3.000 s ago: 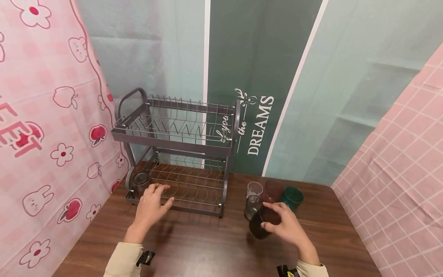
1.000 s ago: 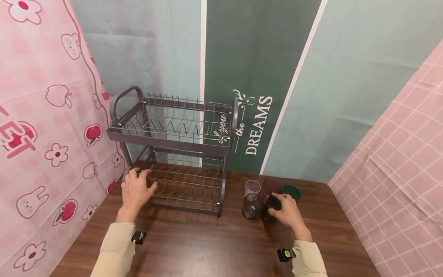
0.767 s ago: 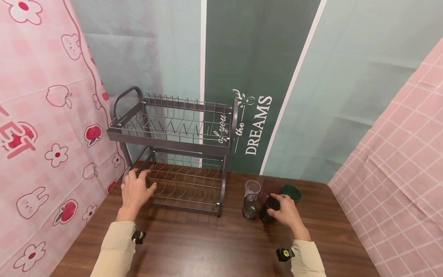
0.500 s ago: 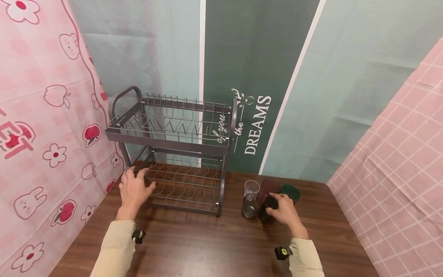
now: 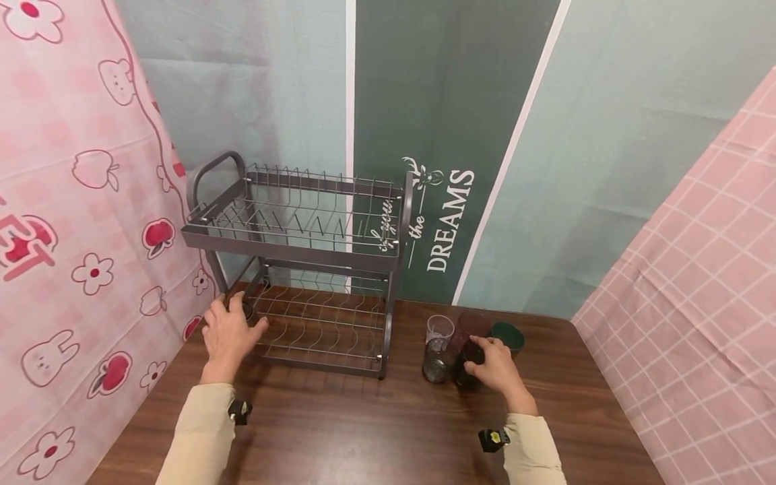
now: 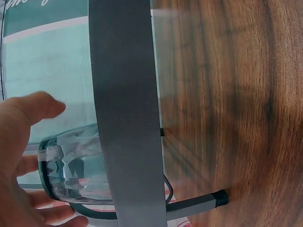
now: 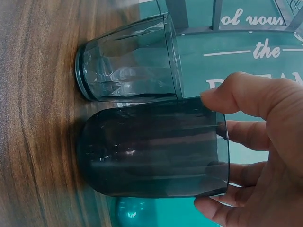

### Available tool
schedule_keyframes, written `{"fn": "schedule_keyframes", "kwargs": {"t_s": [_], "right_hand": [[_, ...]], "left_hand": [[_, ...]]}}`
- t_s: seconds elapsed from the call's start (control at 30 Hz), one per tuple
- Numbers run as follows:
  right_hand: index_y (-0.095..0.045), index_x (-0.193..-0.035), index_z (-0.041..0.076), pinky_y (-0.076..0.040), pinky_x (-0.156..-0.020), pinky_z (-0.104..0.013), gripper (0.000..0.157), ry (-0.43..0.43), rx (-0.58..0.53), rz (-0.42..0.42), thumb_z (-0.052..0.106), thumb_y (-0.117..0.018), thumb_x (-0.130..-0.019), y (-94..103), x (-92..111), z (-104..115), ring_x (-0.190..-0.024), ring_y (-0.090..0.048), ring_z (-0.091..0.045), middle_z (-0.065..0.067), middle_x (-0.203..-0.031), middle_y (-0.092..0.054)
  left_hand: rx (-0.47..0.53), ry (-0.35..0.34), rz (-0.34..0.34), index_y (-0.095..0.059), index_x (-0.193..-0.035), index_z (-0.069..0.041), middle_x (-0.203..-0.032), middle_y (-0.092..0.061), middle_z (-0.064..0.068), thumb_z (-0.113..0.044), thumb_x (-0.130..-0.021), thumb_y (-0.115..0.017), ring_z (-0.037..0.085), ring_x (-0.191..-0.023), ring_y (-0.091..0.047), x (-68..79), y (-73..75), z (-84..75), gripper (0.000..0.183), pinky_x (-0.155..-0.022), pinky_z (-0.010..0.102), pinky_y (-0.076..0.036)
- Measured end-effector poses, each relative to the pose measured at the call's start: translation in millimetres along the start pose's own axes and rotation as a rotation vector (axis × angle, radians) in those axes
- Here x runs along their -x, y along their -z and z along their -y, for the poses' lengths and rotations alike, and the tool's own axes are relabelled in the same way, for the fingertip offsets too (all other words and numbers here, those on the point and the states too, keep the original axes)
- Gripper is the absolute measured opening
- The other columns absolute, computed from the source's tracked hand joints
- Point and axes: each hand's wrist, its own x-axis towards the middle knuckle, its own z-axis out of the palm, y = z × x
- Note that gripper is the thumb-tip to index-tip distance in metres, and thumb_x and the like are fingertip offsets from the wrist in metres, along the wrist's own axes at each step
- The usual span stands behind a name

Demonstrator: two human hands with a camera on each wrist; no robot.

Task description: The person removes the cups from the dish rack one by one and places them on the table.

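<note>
My right hand grips a dark tinted glass near its rim, thumb on one side and fingers on the other. The glass stands upright on the table beside a clear faceted glass. At the left end of the dish rack's lower tier, my left hand is at an upside-down clear glass. In the left wrist view its thumb stands apart from the glass, while several fingers lie along the far side; contact is unclear.
A grey two-tier dish rack stands on the wooden table. Behind the dark glass are another clear glass, a reddish glass and a green glass. Curtains close off the back and both sides.
My right hand has moved the dark glass back from a tilt to upright beside the clear glass. My left hand has shifted left to the glass on the lower tier.
</note>
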Motion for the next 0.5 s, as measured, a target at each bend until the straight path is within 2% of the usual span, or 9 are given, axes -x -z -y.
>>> {"fn": "schedule_keyframes", "kwargs": {"t_s": [0.23, 0.5], "right_hand": [[-0.053, -0.126, -0.003, -0.036, -0.086, -0.060, 0.056, -0.011, -0.001, 0.010, 0.014, -0.072, -0.076, 1.9, -1.1, 1.1, -0.111, -0.040, -0.049, -0.033, -0.122, -0.043], [-0.053, -0.125, -0.004, -0.036, -0.087, -0.060, 0.055, 0.004, 0.012, 0.018, 0.014, -0.072, -0.077, 4.3, -1.3, 1.1, -0.112, -0.040, -0.050, -0.034, -0.121, -0.044]], "left_hand": [[0.023, -0.022, -0.030, -0.055, -0.115, 0.004, -0.112, -0.040, 0.031, -0.016, -0.076, -0.067, 0.050, -0.098, -0.038, 0.0, -0.9, 2.0, 0.045, -0.068, 0.060, -0.036], [0.043, -0.040, -0.019, -0.055, -0.112, 0.005, -0.110, -0.040, 0.032, -0.012, -0.075, -0.067, 0.050, -0.097, -0.038, -0.8, 1.5, 0.7, 0.043, -0.068, 0.060, -0.037]]}}
